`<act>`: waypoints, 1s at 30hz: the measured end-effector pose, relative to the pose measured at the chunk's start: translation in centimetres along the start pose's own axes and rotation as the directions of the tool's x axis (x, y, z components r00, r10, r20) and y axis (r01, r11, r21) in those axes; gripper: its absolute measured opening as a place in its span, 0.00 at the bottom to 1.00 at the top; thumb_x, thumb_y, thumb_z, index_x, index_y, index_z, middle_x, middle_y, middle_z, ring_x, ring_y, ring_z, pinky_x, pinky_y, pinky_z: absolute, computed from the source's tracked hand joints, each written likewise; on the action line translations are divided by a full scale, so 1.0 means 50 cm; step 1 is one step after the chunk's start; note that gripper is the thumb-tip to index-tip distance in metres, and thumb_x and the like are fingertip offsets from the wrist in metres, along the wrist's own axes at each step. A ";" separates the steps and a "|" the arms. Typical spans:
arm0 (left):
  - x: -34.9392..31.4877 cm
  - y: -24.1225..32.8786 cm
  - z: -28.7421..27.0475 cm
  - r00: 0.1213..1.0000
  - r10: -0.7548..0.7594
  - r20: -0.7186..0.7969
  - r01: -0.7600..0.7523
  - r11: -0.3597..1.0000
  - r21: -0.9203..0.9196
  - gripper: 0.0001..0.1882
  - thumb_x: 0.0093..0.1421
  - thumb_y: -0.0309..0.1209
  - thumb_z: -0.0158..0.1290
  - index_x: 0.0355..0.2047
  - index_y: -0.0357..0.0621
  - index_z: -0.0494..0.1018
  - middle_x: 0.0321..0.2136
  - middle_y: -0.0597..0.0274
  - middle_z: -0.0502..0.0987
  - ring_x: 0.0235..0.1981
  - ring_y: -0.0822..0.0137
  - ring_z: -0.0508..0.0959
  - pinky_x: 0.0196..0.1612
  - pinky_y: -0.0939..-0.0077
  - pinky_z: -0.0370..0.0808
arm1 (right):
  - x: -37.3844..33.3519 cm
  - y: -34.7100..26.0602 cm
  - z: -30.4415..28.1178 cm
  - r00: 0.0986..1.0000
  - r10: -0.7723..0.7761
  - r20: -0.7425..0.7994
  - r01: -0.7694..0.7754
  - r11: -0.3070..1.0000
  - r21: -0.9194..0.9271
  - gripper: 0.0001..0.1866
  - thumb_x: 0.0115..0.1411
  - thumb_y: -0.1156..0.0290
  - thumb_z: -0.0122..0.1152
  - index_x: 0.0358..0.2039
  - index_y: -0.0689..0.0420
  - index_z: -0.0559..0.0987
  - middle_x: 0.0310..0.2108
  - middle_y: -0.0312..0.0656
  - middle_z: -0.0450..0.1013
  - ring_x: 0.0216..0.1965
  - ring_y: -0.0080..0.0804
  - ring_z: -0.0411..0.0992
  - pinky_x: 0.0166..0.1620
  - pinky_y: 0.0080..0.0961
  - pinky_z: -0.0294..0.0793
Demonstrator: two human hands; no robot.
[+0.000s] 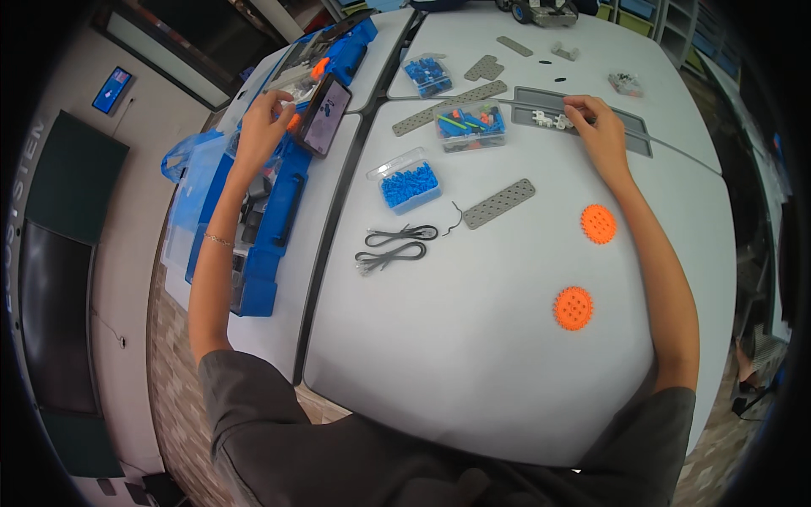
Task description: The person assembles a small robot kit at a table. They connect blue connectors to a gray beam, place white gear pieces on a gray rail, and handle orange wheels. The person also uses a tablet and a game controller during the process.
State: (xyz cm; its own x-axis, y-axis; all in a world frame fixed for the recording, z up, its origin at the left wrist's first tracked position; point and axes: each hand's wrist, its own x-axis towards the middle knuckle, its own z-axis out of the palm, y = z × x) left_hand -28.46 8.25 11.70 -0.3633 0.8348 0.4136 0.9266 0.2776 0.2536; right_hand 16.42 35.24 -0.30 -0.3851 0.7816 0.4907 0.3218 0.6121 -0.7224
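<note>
My left hand [266,120] reaches over the far part of an open blue storage case [291,190], beside a tablet [325,116] that leans there with its screen lit. Its fingers are bent together near small white and orange parts; anything between them is too small to name. On the far right, my right hand [598,131] is at a shallow grey tray [638,145], fingertips drawn together next to small white connector pieces [549,120]. Whatever those fingertips hold is hidden. Two orange toothed gears [599,224] lie below my right forearm, apart from each other.
Clear boxes hold blue pins [410,186], mixed coloured parts [470,127] and more blue parts [427,75]. Grey perforated plates [500,204] and two coiled black cables [393,245] lie on the white table [456,338]. A wheeled build [542,12] stands at the far edge.
</note>
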 end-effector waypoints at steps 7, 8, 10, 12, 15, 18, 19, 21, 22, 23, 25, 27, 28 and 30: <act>-0.024 0.043 0.044 0.975 0.212 0.073 -0.215 0.976 0.034 0.18 0.61 0.24 0.47 0.51 0.40 0.74 0.42 0.50 0.71 0.48 0.55 0.72 0.53 0.64 0.71 | 0.005 0.010 0.002 0.999 0.018 -0.047 -0.015 0.997 0.073 0.13 0.64 0.65 0.64 0.45 0.58 0.86 0.42 0.40 0.80 0.39 0.28 0.78 0.43 0.26 0.75; -0.026 0.050 0.045 0.977 0.194 0.084 -0.195 0.981 0.009 0.19 0.61 0.24 0.47 0.52 0.40 0.73 0.43 0.51 0.72 0.48 0.56 0.73 0.54 0.63 0.71 | 0.006 0.013 0.001 0.999 0.030 -0.036 -0.028 0.998 0.058 0.13 0.65 0.65 0.64 0.46 0.57 0.85 0.43 0.39 0.80 0.40 0.26 0.77 0.43 0.25 0.73; -0.029 0.069 0.043 0.986 0.120 0.119 -0.101 0.983 -0.156 0.20 0.61 0.23 0.47 0.54 0.38 0.72 0.46 0.53 0.73 0.49 0.58 0.74 0.55 0.64 0.71 | 0.007 0.014 0.001 0.999 0.038 -0.023 -0.038 0.999 0.031 0.12 0.67 0.65 0.62 0.48 0.54 0.85 0.45 0.36 0.80 0.44 0.24 0.77 0.43 0.22 0.70; -0.031 0.097 0.032 0.980 -0.020 0.197 0.098 0.915 -0.392 0.22 0.61 0.21 0.47 0.56 0.35 0.71 0.50 0.53 0.75 0.51 0.59 0.75 0.57 0.66 0.72 | 0.006 0.005 0.003 0.997 -0.040 -0.070 0.041 0.999 0.014 0.12 0.67 0.66 0.63 0.49 0.54 0.84 0.45 0.35 0.80 0.43 0.24 0.76 0.42 0.22 0.70; -0.028 0.170 0.041 0.904 -0.158 0.398 0.428 0.292 -0.855 0.24 0.63 0.18 0.45 0.60 0.26 0.68 0.57 0.44 0.73 0.57 0.58 0.76 0.62 0.70 0.73 | 0.008 -0.035 0.008 0.944 -0.294 -0.146 0.296 0.955 -0.011 0.14 0.65 0.68 0.64 0.50 0.53 0.83 0.43 0.36 0.79 0.38 0.25 0.76 0.41 0.24 0.73; -0.011 0.270 0.080 0.889 0.112 0.444 0.442 0.042 -0.896 0.29 0.67 0.16 0.43 0.66 0.15 0.52 0.63 0.28 0.65 0.68 0.47 0.68 0.73 0.65 0.66 | 0.018 -0.102 0.006 0.920 -0.381 -0.090 0.389 0.916 0.101 0.15 0.63 0.68 0.67 0.50 0.52 0.83 0.41 0.35 0.78 0.36 0.23 0.75 0.38 0.22 0.73; -0.001 0.309 0.100 0.886 0.113 0.449 0.452 0.000 -0.892 0.28 0.68 0.16 0.44 0.65 0.14 0.52 0.62 0.26 0.65 0.68 0.45 0.68 0.73 0.65 0.67 | 0.025 -0.129 0.009 0.920 -0.388 -0.054 0.391 0.905 0.168 0.15 0.62 0.68 0.68 0.51 0.52 0.83 0.41 0.35 0.78 0.36 0.22 0.75 0.37 0.21 0.73; -0.002 0.377 0.138 0.874 0.152 0.461 0.477 -0.094 -0.874 0.27 0.70 0.19 0.44 0.65 0.13 0.52 0.63 0.26 0.64 0.67 0.46 0.69 0.71 0.64 0.69 | 0.038 -0.183 0.032 0.911 -0.407 0.063 0.367 0.873 0.322 0.17 0.60 0.65 0.71 0.50 0.51 0.84 0.40 0.35 0.78 0.31 0.21 0.73 0.33 0.19 0.71; -0.006 0.407 0.154 0.867 0.186 0.461 0.486 -0.117 -0.866 0.28 0.72 0.21 0.43 0.65 0.12 0.50 0.64 0.26 0.62 0.67 0.46 0.69 0.71 0.62 0.70 | 0.042 -0.206 0.043 0.890 -0.439 0.122 0.368 0.849 0.379 0.17 0.60 0.64 0.71 0.50 0.52 0.85 0.38 0.35 0.78 0.30 0.21 0.73 0.32 0.20 0.71; -0.013 0.434 0.170 0.888 0.202 0.414 0.441 -0.115 -0.890 0.26 0.73 0.23 0.43 0.64 0.12 0.52 0.64 0.28 0.63 0.65 0.47 0.72 0.70 0.61 0.71 | 0.047 -0.223 0.049 0.863 -0.473 0.179 0.362 0.825 0.433 0.18 0.59 0.64 0.72 0.49 0.52 0.85 0.37 0.35 0.78 0.29 0.22 0.73 0.32 0.20 0.71; -0.023 0.461 0.184 0.891 0.163 0.423 0.451 -0.220 -0.865 0.27 0.74 0.25 0.44 0.64 0.13 0.52 0.65 0.29 0.62 0.65 0.50 0.71 0.70 0.60 0.71 | 0.071 -0.241 0.056 0.839 -0.446 0.310 0.341 0.877 0.340 0.16 0.58 0.64 0.73 0.46 0.54 0.87 0.31 0.37 0.80 0.28 0.23 0.76 0.33 0.20 0.74; -0.033 0.462 0.183 0.890 0.134 0.436 0.456 -0.310 -0.834 0.29 0.74 0.26 0.44 0.65 0.14 0.50 0.66 0.29 0.61 0.67 0.49 0.69 0.71 0.58 0.69 | 0.090 -0.238 0.065 0.826 -0.429 0.365 0.316 0.890 0.330 0.15 0.58 0.65 0.73 0.45 0.55 0.88 0.30 0.37 0.81 0.30 0.22 0.77 0.34 0.20 0.75; -0.034 0.463 0.181 0.881 0.101 0.462 0.466 -0.342 -0.816 0.30 0.75 0.27 0.44 0.66 0.14 0.49 0.66 0.29 0.60 0.68 0.49 0.68 0.71 0.57 0.68 | 0.103 -0.228 0.067 0.826 -0.402 0.396 0.254 0.891 0.375 0.14 0.59 0.66 0.72 0.45 0.56 0.88 0.32 0.37 0.81 0.31 0.22 0.78 0.34 0.19 0.75; -0.055 0.457 0.168 0.897 0.003 0.443 0.415 -0.353 -0.838 0.31 0.75 0.29 0.44 0.68 0.17 0.47 0.67 0.29 0.57 0.70 0.48 0.65 0.72 0.56 0.66 | 0.129 -0.195 0.077 0.816 -0.308 0.490 0.090 0.904 0.419 0.12 0.62 0.69 0.69 0.45 0.58 0.87 0.35 0.37 0.82 0.33 0.21 0.78 0.36 0.17 0.75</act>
State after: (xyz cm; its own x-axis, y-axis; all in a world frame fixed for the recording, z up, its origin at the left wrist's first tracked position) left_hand -5.48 16.30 9.02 -0.2796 0.9600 -0.0157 -0.5596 -0.1497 0.8151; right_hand 7.48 33.87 8.04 -0.8368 0.3898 0.3844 -0.1063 0.5731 -0.8126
